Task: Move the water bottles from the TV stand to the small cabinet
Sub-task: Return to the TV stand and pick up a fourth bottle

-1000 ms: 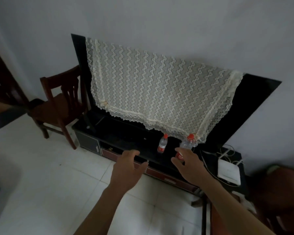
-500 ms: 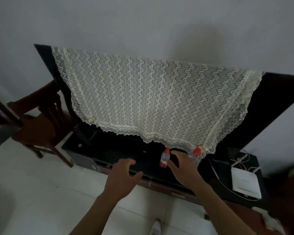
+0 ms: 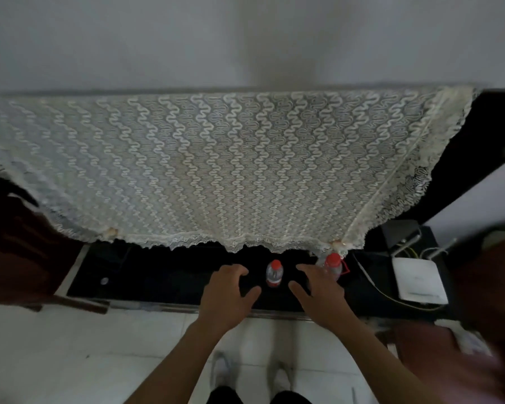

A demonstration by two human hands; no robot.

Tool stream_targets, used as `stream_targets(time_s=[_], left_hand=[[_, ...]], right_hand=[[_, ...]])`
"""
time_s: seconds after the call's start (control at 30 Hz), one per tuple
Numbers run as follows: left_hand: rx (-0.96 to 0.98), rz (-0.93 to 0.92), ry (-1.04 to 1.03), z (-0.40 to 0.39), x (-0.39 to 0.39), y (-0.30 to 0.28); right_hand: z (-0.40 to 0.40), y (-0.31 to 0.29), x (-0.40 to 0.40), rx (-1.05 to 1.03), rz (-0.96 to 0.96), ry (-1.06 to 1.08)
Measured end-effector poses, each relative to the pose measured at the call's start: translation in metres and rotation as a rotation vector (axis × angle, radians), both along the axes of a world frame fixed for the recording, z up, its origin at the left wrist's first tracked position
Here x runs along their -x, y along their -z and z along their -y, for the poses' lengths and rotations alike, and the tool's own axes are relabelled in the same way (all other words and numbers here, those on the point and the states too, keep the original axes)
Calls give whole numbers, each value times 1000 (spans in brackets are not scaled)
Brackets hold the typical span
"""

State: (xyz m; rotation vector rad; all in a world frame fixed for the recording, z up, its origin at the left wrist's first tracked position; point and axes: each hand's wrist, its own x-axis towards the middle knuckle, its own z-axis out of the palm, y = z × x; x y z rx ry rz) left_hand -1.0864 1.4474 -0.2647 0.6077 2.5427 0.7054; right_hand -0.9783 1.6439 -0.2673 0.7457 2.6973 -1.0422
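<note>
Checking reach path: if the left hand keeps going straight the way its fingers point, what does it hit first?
Probably nothing at first: the left hand points past the nearer bottle, which stands to its right, toward the lace cloth hem. Depth is unclear.

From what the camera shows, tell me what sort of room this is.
Probably a home living room: a black TV covered by a cream lace cloth stands on a low black glossy TV stand against a plain wall, beside a white router box, above a white tiled floor.

The single head-worn camera looks steeply down and forward from close above the black TV stand [image 3: 164, 284], facing the lace-draped television [image 3: 231, 170] and wall.
</note>
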Motion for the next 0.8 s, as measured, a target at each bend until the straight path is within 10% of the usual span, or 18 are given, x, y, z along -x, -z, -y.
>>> stream_targets(time_s=[0.8], left_hand=[[10, 215, 461, -45, 124, 188]], right_hand=[[35, 142, 49, 102, 184, 482]])
